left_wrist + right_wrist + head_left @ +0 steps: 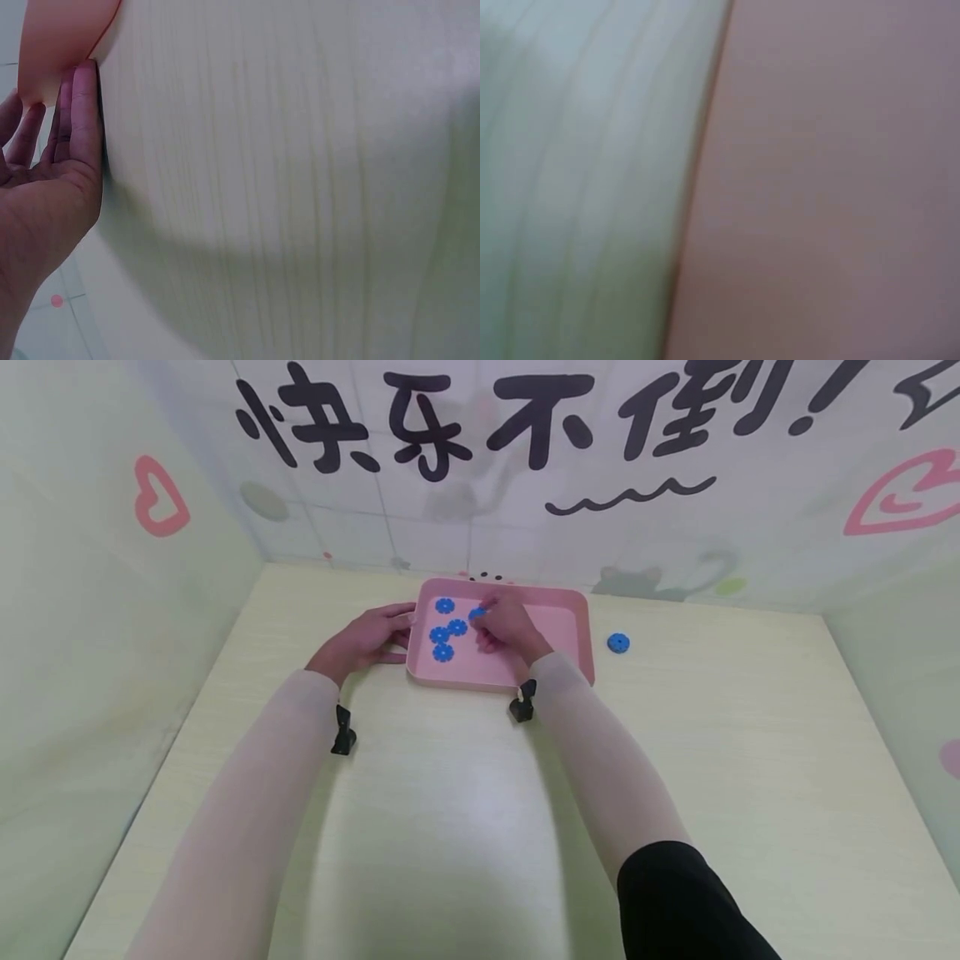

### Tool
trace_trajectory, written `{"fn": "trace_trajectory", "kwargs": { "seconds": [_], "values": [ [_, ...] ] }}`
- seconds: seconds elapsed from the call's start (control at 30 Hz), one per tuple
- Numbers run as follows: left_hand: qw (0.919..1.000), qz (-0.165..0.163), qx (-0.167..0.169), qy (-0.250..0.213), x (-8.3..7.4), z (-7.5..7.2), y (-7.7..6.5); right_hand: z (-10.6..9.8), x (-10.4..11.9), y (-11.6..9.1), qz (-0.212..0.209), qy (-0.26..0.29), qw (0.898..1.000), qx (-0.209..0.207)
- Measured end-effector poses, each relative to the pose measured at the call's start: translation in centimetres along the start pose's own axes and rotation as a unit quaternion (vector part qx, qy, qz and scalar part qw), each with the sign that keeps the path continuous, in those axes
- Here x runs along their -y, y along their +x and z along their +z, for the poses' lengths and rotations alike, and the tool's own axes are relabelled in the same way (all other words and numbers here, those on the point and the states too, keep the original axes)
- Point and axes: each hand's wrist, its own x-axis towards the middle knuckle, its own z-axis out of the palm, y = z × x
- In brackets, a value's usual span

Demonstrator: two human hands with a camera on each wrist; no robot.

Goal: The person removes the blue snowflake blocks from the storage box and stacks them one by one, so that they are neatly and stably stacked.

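A shallow pink tray (502, 681) lies near the back wall. Several blue notched plastic discs (443, 652) are spread over its left half. My left hand (369, 639) is at the tray's left end with fairly straight fingers, fingertips right at its rim; the left wrist view shows these fingers against the pink tray (60, 45). Reaching over the tray, my right hand (510, 625) pinches a blue notched disc (476, 613) between thumb and fingers, close over the tray floor. The right wrist view has the tray's pink side (817, 180), but no hand.
To the right of the tray, another blue notched disc (618, 643) lies on the pale wood-grain table (750, 760). A printed back wall (525, 543) stands just behind the tray, and side walls bound the table left and right.
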Motion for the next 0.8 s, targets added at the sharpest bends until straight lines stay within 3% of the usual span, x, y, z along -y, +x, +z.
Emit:
{"fn": "trace_trajectory", "kwargs": {
  "seconds": [0.33, 0.8],
  "values": [
    [1.0000, -0.003, -0.004, 0.003, -0.1, 0.1, -0.3, -0.3, 0.5, -0.6, 0.026, -0.045, 0.998, 0.023],
    [1.0000, -0.003, -0.004, -0.004, 0.1, 0.1, 0.2, -1.8, -0.4, -2.1, -0.045, -0.030, 0.997, 0.046]
  ]
}}
